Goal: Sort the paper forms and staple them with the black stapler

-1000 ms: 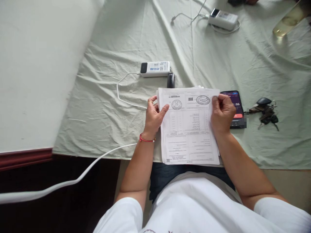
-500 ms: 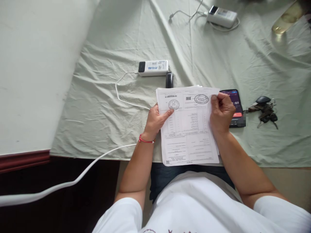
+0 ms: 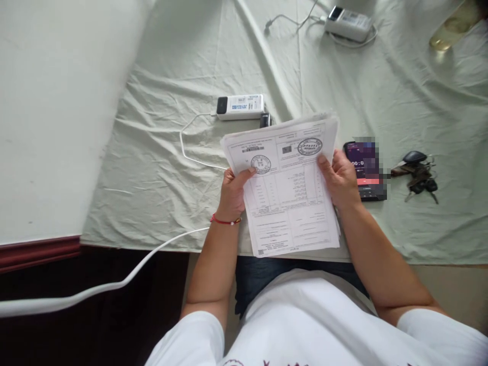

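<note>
Between my hands is a stack of printed papers [image 3: 284, 203], slightly tilted, with two round ink stamps near its far edge. My left hand [image 3: 233, 193] grips the left side, its thumb on top beside one stamp and its fingers hidden underneath. On the right side my right hand [image 3: 341, 178] holds the stack, thumb on top near the oval stamp, the other fingers behind the sheets. Several sheet edges show along the far and right sides. A phone [image 3: 366, 170] with a lit screen lies just beyond my right hand.
A white power bank [image 3: 242, 107] with a cable lies past the papers, beside a small black object [image 3: 265, 120]. Keys [image 3: 419, 175] lie right of the phone. Another power bank [image 3: 348, 24] and a bottle [image 3: 450, 33] are at the far right on the green cloth [image 3: 152, 152].
The stack has shifted left and away from me and turned slightly. My right hand has changed from pinching the far right corner to gripping the right side lower down.
</note>
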A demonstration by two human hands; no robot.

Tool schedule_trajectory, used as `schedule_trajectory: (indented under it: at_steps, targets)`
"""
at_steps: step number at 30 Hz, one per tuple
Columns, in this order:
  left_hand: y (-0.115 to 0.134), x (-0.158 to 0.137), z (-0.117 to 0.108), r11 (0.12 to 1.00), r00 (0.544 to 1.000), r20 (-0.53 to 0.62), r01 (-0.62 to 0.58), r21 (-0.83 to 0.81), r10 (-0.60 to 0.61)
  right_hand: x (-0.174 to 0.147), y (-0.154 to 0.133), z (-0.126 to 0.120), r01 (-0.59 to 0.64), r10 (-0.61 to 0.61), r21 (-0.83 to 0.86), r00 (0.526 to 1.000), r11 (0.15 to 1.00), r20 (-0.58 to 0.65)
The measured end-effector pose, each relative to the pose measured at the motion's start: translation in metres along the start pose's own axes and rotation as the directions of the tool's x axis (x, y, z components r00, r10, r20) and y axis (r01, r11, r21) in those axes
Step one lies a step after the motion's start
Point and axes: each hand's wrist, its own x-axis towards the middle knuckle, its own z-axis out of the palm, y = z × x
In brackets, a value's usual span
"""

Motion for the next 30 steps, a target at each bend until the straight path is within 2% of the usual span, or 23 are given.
schedule_trajectory:
  at_steps: [2, 4, 7, 9, 10, 12, 14, 16, 18, 22, 24, 26, 28, 30]
  targets:
    - [-0.001, 0.002, 0.001, 1.000, 0.999, -0.044, -0.013, -0.026, 0.012, -0.002, -0.006, -0.006, -0.149, 0.135, 0.131, 0.985, 0.980, 0.112]
    - [-0.001, 0.004, 0.002, 0.998, 0.996, -0.085, -0.038, -0.056, 0.033, -0.005, -0.010, -0.014, -0.284, 0.246, 0.163, 0.944, 0.945, 0.221]
    - [-0.001, 0.006, 0.004, 0.991, 0.989, -0.124, -0.094, -0.099, 0.081, -0.007, -0.012, -0.023, -0.414, 0.364, 0.069, 0.859, 0.908, 0.360]
    - [0.000, 0.006, 0.003, 0.989, 0.988, -0.109, -0.118, -0.085, 0.108, -0.007, -0.012, -0.025, -0.422, 0.389, -0.001, 0.836, 0.907, 0.388]
    - [0.000, 0.006, 0.003, 0.991, 0.990, -0.081, -0.119, -0.060, 0.114, -0.007, -0.012, -0.024, -0.405, 0.381, -0.018, 0.843, 0.914, 0.379]
    - [0.001, 0.005, 0.002, 0.994, 0.994, 0.010, -0.112, 0.003, 0.112, -0.007, -0.012, -0.022, -0.332, 0.318, -0.011, 0.893, 0.943, 0.319]
    - [0.005, 0.003, 0.002, 0.992, 0.988, 0.120, -0.108, 0.072, 0.099, -0.007, -0.017, -0.020, -0.209, 0.200, 0.018, 0.956, 0.978, 0.212]
    - [0.011, 0.000, 0.006, 0.981, 0.974, 0.208, -0.124, 0.146, 0.092, -0.006, -0.025, -0.018, -0.051, 0.046, 0.043, 0.994, 0.998, 0.099]
    - [0.021, -0.005, 0.014, 0.957, 0.957, 0.271, -0.171, 0.233, 0.106, -0.007, -0.037, -0.018, 0.110, -0.111, 0.065, 0.994, 0.992, 0.014]
    - [0.043, -0.015, 0.028, 0.857, 0.898, 0.360, -0.379, 0.349, 0.251, -0.008, -0.060, -0.020, 0.369, -0.365, 0.081, 0.929, 0.926, -0.062]
    - [0.049, -0.018, 0.029, 0.795, 0.862, 0.395, -0.469, 0.385, 0.317, -0.008, -0.064, -0.025, 0.410, -0.409, 0.074, 0.912, 0.909, -0.027]
    - [0.049, -0.017, 0.023, 0.747, 0.841, 0.423, -0.512, 0.423, 0.337, -0.007, -0.064, -0.031, 0.395, -0.399, 0.053, 0.913, 0.917, 0.091]
    - [0.045, -0.016, 0.013, 0.724, 0.838, 0.441, -0.517, 0.455, 0.322, -0.006, -0.060, -0.037, 0.361, -0.351, 0.003, 0.906, 0.933, 0.236]
    - [0.039, -0.014, 0.004, 0.725, 0.839, 0.458, -0.508, 0.466, 0.294, -0.007, -0.057, -0.040, 0.352, -0.321, -0.051, 0.895, 0.934, 0.309]
